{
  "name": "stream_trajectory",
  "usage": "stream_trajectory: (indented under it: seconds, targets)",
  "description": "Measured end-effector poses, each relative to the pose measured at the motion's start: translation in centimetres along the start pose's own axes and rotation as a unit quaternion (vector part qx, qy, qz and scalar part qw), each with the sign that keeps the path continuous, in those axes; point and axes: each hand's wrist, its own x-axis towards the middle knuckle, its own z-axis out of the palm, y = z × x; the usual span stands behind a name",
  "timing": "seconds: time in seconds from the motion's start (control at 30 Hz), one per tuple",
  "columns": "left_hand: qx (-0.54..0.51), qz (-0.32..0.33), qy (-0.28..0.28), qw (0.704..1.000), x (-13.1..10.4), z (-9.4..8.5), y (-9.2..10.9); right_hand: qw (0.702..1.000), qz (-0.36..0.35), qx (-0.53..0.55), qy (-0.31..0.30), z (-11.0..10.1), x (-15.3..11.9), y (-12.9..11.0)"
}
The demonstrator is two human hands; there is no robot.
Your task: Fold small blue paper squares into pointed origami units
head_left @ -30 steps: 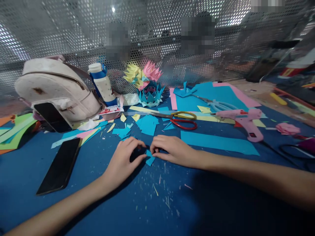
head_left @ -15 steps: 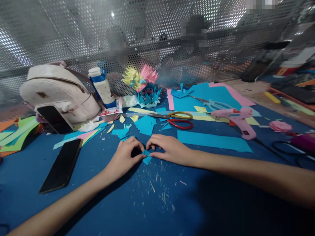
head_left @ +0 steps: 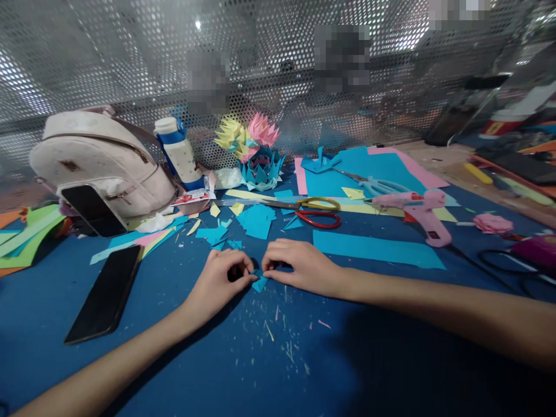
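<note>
A small folded piece of blue paper (head_left: 259, 284) lies on the dark blue table between my two hands. My left hand (head_left: 223, 273) pinches its left corner between thumb and fingertips. On the other side, my right hand (head_left: 299, 267) closes thumb and index finger on the right corner. Just beyond my hands are blue paper scraps (head_left: 257, 220). A long blue strip (head_left: 377, 249) lies beyond my right forearm.
Scissors with red and yellow handles (head_left: 319, 211) and a pink glue gun (head_left: 419, 209) lie farther back. A black phone (head_left: 106, 295) is at left, near a backpack (head_left: 95, 156) and bottle (head_left: 179, 153). Folded paper flowers (head_left: 262, 168) stand by the mesh.
The fingers of both hands have closed in on the small blue paper, and its upper corners are now folded inward. My right fingers have curled down closer to the table.
</note>
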Motion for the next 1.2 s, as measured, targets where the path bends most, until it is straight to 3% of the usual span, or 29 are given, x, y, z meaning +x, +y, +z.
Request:
stream_trajectory:
  seconds: [0.4,0.8,0.97,1.2]
  targets:
    - [0.070,0.139,-0.003,0.988,-0.4,-0.5,-0.3,1.000,-0.008,-0.014,-0.001,0.2,0.1,0.2]
    - [0.092,0.209,-0.010,0.974,-1.3,-1.1,-0.8,0.966,-0.192,-0.175,0.008,-0.2,-0.6,0.8]
    - [0.131,0.251,-0.005,0.959,-1.4,-1.3,-0.8,0.954,-0.192,-0.229,0.034,0.1,-0.5,0.6]
    - [0.133,0.258,0.002,0.957,-1.1,-1.3,-0.9,0.950,-0.193,-0.246,0.012,0.0,-0.5,0.4]
